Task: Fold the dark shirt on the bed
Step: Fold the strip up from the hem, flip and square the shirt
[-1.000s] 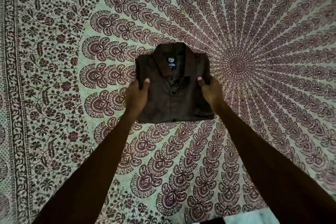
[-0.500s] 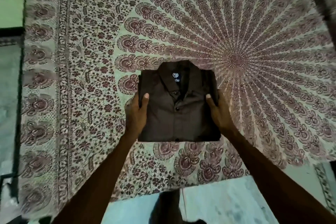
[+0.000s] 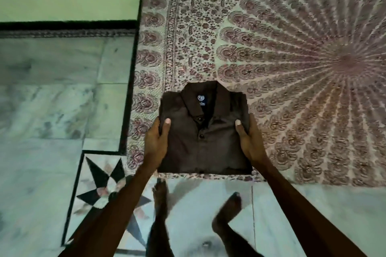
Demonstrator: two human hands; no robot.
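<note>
So the dark shirt (image 3: 205,133) is folded into a neat rectangle, collar at the far end with a little blue label (image 3: 201,100) showing inside the neck and two buttons visible down the placket. It sits right at the near corner of the bed (image 3: 292,69), over the printed bedspread (image 3: 240,33) with that big maroon mandala pattern fanning out from a centre off to the right. Can't really tell whether the shirt is resting flat on the spread or lifted just off it; its bottom edge lines up with the near edge of the bed.

Both hands are on it. The left hand (image 3: 156,142) is clamped on the shirt's left edge, thumb pressed on top of the fabric and the other fingers tucked underneath, out of sight. The right hand (image 3: 249,142) does the same on the right edge, thumb on top, fingers hidden below. Both forearms reach in from the bottom of the frame.

Below the bed edge there's pale marble floor (image 3: 52,110) with black border strips and a black-and-white star inlay (image 3: 108,181) on the left. The person's bare feet are down there too, left foot (image 3: 159,196) and right foot (image 3: 227,213), both a bit blurry.
</note>
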